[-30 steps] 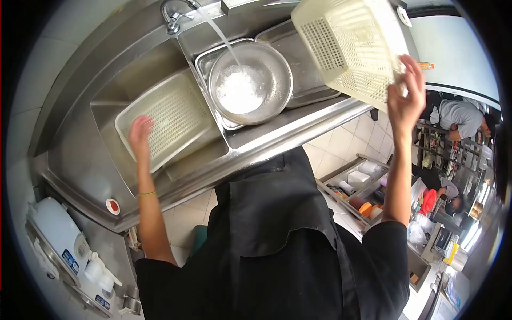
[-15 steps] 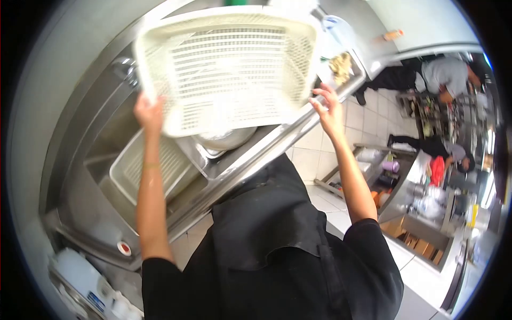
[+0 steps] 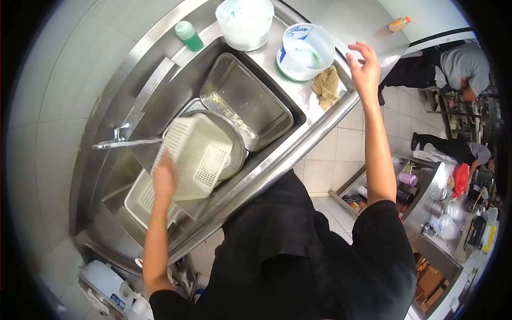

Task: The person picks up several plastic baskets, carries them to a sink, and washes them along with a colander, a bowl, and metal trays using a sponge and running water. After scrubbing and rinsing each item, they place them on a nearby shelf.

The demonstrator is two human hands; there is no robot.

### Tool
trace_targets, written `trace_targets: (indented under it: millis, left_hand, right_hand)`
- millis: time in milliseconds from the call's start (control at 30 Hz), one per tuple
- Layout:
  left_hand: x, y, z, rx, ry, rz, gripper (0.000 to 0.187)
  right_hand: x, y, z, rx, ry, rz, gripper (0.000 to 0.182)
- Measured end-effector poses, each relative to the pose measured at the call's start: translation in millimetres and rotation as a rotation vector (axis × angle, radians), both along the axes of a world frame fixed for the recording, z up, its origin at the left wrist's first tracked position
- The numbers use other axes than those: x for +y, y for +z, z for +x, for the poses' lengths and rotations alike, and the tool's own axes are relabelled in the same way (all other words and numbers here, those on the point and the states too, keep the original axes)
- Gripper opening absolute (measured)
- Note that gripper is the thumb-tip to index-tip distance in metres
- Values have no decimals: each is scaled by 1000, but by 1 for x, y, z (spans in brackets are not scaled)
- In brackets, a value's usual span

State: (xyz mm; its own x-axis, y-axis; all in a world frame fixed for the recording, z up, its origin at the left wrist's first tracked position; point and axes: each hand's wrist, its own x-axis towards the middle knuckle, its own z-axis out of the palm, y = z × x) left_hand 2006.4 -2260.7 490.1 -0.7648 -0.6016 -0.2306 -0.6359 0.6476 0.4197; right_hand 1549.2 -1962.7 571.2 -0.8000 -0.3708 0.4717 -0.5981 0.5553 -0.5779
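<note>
A long stainless-steel sink unit point(image 3: 320, 120) runs diagonally through the view, its steel surface carrying most of the things. In the middle basin lies a rectangular steel tray point(image 3: 250, 104), and just beside it a round steel bowl point(image 3: 237, 154), half covered. Over that bowl sits a cream perforated plastic basket point(image 3: 200, 154), tilted, its slotted base facing up. The left hand point(image 3: 164, 178) grips this basket at its near edge, fingers wrapped on the rim. A second cream perforated basket point(image 3: 141, 200) rests in the neighbouring basin, partly under the first. A steel tap point(image 3: 125, 140) reaches over the basins from the back wall. On the rim stand a white plastic tub point(image 3: 245, 21) and a clear plastic measuring jug point(image 3: 305, 50), with a crumpled beige cloth point(image 3: 326, 85) just beside the jug and a small green bottle point(image 3: 188, 34) near the tub. The right hand point(image 3: 364, 72) hovers above the sink's edge, fingers spread and released, holding nothing.
</note>
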Motion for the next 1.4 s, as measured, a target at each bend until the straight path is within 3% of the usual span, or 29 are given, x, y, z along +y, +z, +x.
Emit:
trace_targets:
  millis: [67, 100, 167, 300, 333, 367, 467, 500, 567, 633, 733, 767, 800, 900, 1000, 1067, 1167, 1200, 1300, 1367, 1400]
  left_hand:
    - [-37, 9, -32, -496, 202, -23, 37]
    - [-34, 17, -43, -504, 200, -30, 37]
    - [-27, 40, -74, 52, 15, -320, 40]
    - [67, 124, -253, 425, -446, 96, 33]
    - [78, 111, -296, 507, -602, 100, 30]
    - [92, 102, -340, 432, -683, 89, 37]
    - [119, 45, -453, -192, -771, -45, 46]
    - [120, 16, -468, -192, -776, -37, 46]
    - [128, -37, -480, -301, -730, -294, 46]
    - [126, -43, -490, -252, -801, -277, 46]
    - [114, -10, -483, -157, -867, -178, 51]
    - [112, 22, -469, -67, -756, -98, 62]
    - [105, 35, -459, 83, -685, -55, 56]
    - [85, 109, -391, 372, -501, 151, 61]
    - [74, 124, -295, 550, -239, 280, 60]
    - [69, 85, -226, 883, -49, 468, 65]
    - [52, 1, -119, 771, 367, 819, 71]
    - [46, -36, -94, 757, 514, 907, 71]
    - [12, -137, -27, 383, 881, 458, 70]
    - [-29, -179, -1, 265, 922, 184, 70]
    - [-52, -193, 7, 244, 938, 34, 71]
  right_hand:
    - [7, -3, -13, -27, 18, -8, 19]
    - [10, -4, -19, -26, 35, -17, 18]
    - [30, -10, -24, -43, 21, -30, 18]
    - [60, -34, -6, -209, -8, -249, 18]
    - [66, -39, 1, -241, -34, -280, 17]
    - [73, -41, 9, -273, -62, -309, 16]
    - [87, -32, 41, -300, -137, -252, 14]
    - [95, -33, 51, -308, -152, -252, 13]
    - [110, -30, 71, -328, -166, -232, 12]
    - [117, -29, 88, -359, -218, -278, 11]
    - [112, -29, 107, -341, -164, -272, 10]
    - [106, -26, 110, -350, -128, -308, 9]
    - [98, -21, 112, -351, -55, -272, 9]
    - [75, -11, 116, -426, 189, -314, 11]
    - [40, 3, 111, -369, 412, -351, 12]
    - [-7, 12, 116, -294, 407, -286, 6]
    - [-102, -13, 125, -265, 670, 56, 10]
    - [-147, -24, 143, -147, 757, 198, 14]
    - [-256, -140, 176, -391, 866, 446, 29]
    - [-301, -233, 181, -210, 891, 542, 40]
    - [-317, -254, 189, -201, 892, 550, 40]
